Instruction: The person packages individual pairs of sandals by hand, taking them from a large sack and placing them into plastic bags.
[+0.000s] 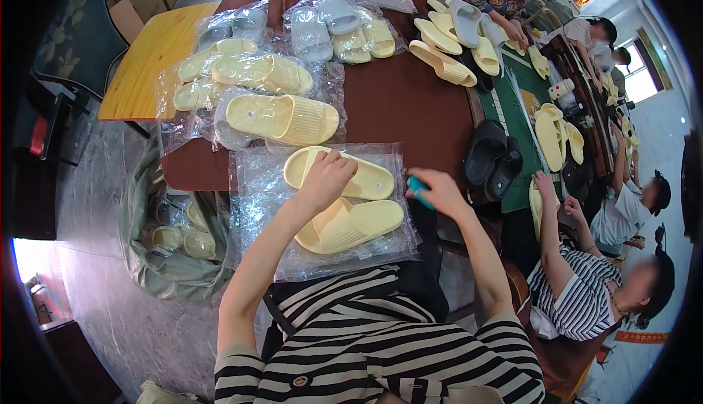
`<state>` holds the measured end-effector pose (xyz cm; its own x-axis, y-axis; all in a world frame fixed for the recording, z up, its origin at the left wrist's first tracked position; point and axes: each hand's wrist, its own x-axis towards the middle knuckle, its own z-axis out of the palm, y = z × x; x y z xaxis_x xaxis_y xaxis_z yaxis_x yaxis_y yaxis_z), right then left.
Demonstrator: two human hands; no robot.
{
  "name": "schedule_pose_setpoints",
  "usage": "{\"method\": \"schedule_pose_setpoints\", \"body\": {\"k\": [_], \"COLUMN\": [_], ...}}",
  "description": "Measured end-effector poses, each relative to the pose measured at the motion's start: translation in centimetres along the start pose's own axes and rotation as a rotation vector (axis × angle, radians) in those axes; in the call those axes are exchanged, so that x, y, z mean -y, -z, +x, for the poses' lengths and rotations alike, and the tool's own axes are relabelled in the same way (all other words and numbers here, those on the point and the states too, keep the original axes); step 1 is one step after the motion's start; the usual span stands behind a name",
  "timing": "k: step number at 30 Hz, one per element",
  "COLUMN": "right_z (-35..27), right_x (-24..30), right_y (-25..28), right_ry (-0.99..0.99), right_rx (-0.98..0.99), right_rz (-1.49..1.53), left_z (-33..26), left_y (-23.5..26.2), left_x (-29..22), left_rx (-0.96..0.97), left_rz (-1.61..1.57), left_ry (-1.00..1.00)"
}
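Pale-yellow slippers with ribbed straps lie on slick clear plastic before you. Your left hand curls over the farther one, its grip hidden; your right hand pinches a teal object. Sideways pressure could skid the pair. Beyond, bagged slippers crowd the tabletop.

Both arms reach forward, elbows bent, the hands near each other but apart.
The left forearm slants inward to the left hand, back uppermost, fingers bent downward, their tips hard to make out; the right forearm angles inward too, the right hand curled in a grip, fingers pointing left.
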<state>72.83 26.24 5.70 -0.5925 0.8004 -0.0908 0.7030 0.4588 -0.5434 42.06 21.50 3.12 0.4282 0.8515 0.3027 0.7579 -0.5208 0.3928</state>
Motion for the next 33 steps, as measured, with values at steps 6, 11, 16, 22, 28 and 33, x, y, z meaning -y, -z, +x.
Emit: {"method": "schedule_pose_setpoints", "body": {"k": [6,11,16,22,28,33], "right_z": [4.1,5.3,3.1,3.0,3.5,4.9], "right_x": [-8.7,-5.2,1.4,1.6,1.6,1.5], "right_y": [-3.1,-3.2,-3.5,-7.7,-8.7,-8.5], "right_ry": [-0.267,-0.175,0.188,0.180,0.209,0.176], "right_rx": [-0.258,-0.348,-0.274,-0.254,-0.227,-0.116], "right_rz": [-0.340,-0.664,-0.141,-0.193,-0.297,-0.399], "left_z": [-0.6,-1.4,-2.3,-1.7,-1.8,-1.8], "left_y": [-0.9,-0.6,-0.9,-1.9,-2.9,-3.7], "left_x": [-2.4,-3.3,-2.9,-2.7,-1.9,-1.8], "left_rx": [-0.066,-0.034,-0.054,-0.069,-0.096,-0.150], "left_rz": [-0.050,-0.187,-0.113,-0.067,-0.122,-0.112], "left_ry": [0.011,0.078,0.108,0.104,0.129,0.142]}}
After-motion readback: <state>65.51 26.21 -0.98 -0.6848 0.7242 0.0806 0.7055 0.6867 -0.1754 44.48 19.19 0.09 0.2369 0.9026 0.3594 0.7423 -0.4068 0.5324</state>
